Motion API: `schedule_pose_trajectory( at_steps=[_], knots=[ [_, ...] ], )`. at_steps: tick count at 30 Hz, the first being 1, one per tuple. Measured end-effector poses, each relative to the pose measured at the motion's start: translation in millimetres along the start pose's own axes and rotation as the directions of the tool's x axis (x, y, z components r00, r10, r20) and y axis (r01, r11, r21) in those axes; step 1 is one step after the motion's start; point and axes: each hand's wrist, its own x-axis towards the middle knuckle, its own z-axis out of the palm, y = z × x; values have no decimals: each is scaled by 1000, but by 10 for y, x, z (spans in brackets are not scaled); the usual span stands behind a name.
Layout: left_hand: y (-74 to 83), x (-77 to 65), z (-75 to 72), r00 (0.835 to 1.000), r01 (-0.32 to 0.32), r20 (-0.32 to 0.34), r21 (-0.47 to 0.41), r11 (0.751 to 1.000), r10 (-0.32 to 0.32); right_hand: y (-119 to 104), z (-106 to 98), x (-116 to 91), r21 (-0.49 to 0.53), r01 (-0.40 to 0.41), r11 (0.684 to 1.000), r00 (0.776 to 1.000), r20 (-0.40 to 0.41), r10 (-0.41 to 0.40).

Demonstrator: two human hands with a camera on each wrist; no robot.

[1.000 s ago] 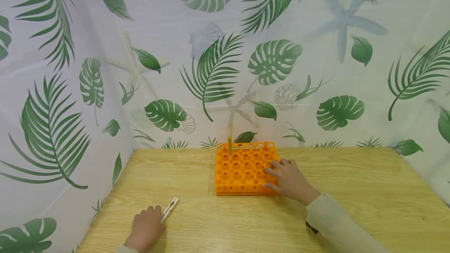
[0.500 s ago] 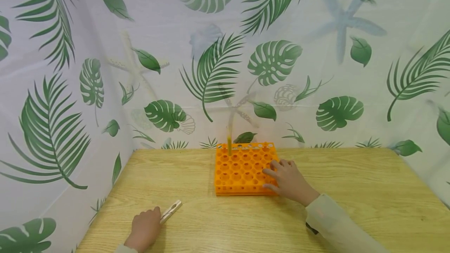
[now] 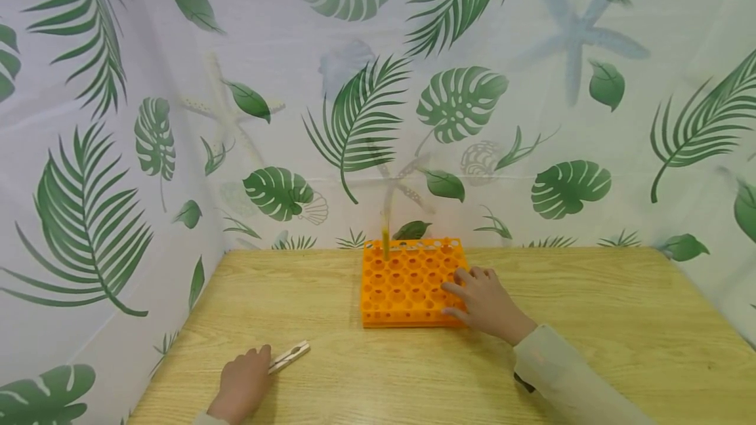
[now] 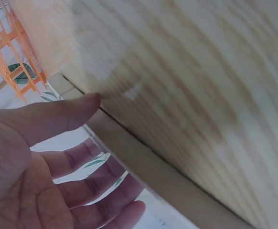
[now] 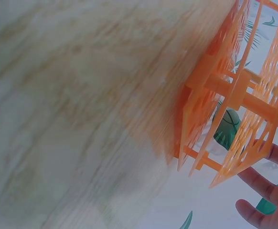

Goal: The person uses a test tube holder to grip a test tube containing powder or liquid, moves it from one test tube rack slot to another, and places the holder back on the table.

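A pale wooden test tube clamp (image 3: 289,357) lies in the grip of my left hand (image 3: 242,382), low over the table's front left. Its far end with the rounded notch juts out to the right. The left wrist view shows the thumb (image 4: 81,107) in front of the clamp (image 4: 134,150) and the fingers behind it. My right hand (image 3: 487,300) rests spread on the right end of an orange tube rack (image 3: 407,287). Its fingertips touch the rack's perforated top in the right wrist view. One upright test tube with yellow contents (image 3: 386,244) stands in the rack's back left.
A light wood table (image 3: 561,294) bears the rack near its back edge. Behind and to the left hangs a white cloth (image 3: 508,38) printed with green leaves and starfish. The right sleeve (image 3: 567,372) crosses the table's front right.
The clamp has turned in my left hand, its far end swinging right and down toward a flatter angle. My right hand, the rack and the tube have stayed in place.
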Motion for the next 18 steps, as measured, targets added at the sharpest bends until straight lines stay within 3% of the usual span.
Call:
schedule_pose_trajectory(
  at_steps=[9, 18],
  knots=[
    [-17, 14, 38, 994, -25, -102, 8, 1000, 25, -29, -30, 9, 31, -11, 999, 1000, 13, 11],
    [-6, 15, 17, 979, -101, -184, -53, 993, 90, -8, 2, -4, 21, -7, 1000, 1000, 2, 6]
  ],
)
